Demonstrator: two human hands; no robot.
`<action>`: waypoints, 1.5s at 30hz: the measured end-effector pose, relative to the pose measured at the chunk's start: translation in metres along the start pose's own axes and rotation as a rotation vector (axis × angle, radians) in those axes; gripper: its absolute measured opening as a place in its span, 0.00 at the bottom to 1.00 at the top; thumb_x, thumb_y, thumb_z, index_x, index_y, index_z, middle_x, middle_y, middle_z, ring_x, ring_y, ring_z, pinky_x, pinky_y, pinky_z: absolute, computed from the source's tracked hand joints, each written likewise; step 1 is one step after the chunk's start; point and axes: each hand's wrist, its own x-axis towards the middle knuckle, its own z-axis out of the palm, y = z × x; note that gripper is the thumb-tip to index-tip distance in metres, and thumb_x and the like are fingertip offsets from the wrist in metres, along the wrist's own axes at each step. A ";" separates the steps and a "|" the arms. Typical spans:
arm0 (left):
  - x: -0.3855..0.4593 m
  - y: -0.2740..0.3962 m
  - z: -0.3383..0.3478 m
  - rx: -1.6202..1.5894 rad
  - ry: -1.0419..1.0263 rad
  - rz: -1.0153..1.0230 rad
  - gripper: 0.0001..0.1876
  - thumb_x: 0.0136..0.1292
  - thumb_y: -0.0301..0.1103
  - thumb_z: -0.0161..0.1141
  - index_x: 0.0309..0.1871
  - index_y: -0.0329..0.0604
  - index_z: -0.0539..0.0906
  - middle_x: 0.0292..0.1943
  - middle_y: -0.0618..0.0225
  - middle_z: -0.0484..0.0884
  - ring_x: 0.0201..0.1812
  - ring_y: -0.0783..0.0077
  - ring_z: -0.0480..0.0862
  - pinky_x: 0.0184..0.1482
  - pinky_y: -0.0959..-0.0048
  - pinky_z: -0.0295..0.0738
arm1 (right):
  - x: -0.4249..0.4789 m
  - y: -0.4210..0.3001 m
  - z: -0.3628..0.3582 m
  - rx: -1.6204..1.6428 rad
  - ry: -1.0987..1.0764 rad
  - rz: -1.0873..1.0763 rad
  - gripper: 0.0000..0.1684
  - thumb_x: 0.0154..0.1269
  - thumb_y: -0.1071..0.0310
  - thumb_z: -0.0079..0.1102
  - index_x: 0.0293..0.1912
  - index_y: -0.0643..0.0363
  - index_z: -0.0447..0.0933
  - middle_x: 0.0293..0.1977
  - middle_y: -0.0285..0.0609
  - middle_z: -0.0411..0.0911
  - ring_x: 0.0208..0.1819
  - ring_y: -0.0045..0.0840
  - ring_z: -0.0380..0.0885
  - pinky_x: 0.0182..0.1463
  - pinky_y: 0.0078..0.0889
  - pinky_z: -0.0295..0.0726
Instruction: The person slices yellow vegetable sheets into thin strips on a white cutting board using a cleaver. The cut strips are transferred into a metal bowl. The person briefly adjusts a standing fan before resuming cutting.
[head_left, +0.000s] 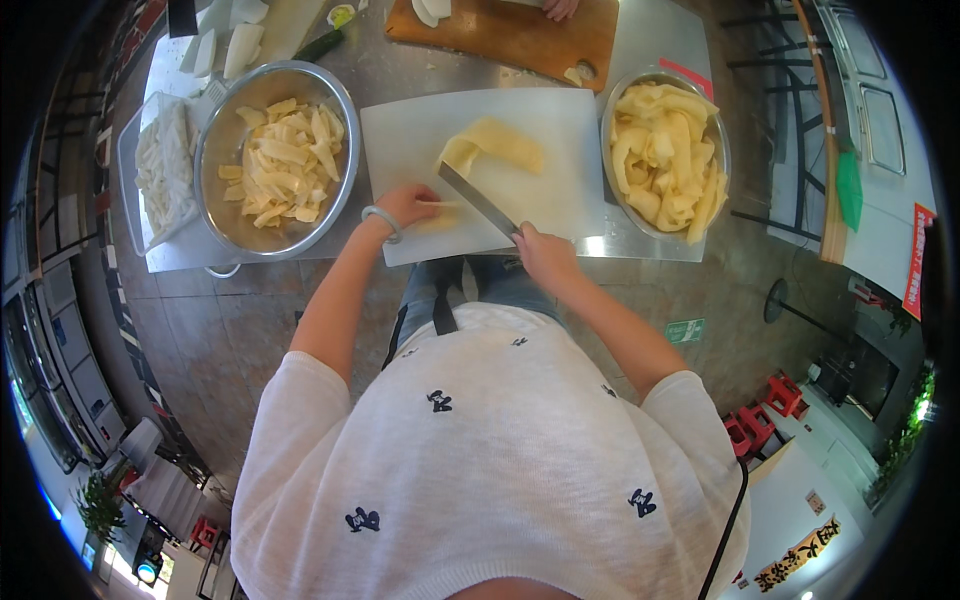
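My right hand grips the handle of a knife, its blade angled up and left over a white cutting board. Beside the blade's tip lies a long, pale yellow food strip, curled on the board. My left hand, with a bangle at the wrist, holds a thin pale yellow piece at the board's left part. To the left, a large steel bowl holds many cut yellow pieces. On the right, a smaller metal bowl is heaped with long yellow strips.
A clear plastic tray with white strips stands at the far left. Beyond my board, another person's hand rests at a wooden cutting board. A dark green vegetable and white chunks lie at the back left.
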 end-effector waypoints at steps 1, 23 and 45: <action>0.001 0.006 0.003 0.028 0.086 0.063 0.19 0.56 0.41 0.70 0.49 0.43 0.84 0.41 0.63 0.87 0.43 0.63 0.85 0.48 0.65 0.79 | 0.000 0.001 0.001 -0.003 0.004 0.000 0.14 0.73 0.57 0.50 0.38 0.57 0.69 0.20 0.50 0.79 0.24 0.48 0.80 0.27 0.53 0.76; -0.035 -0.036 0.031 0.585 0.380 0.533 0.17 0.59 0.28 0.54 0.52 0.48 0.82 0.53 0.69 0.82 0.55 0.65 0.82 0.51 0.67 0.81 | 0.038 -0.023 -0.004 -0.090 -0.045 -0.219 0.11 0.72 0.59 0.50 0.37 0.55 0.68 0.19 0.45 0.77 0.23 0.44 0.79 0.25 0.49 0.75; -0.042 -0.035 0.030 0.522 0.427 0.507 0.17 0.58 0.27 0.55 0.52 0.47 0.80 0.46 0.67 0.82 0.49 0.63 0.83 0.45 0.67 0.82 | 0.011 -0.024 0.010 0.039 -0.029 -0.001 0.14 0.74 0.55 0.50 0.37 0.56 0.70 0.19 0.47 0.79 0.22 0.45 0.80 0.24 0.50 0.76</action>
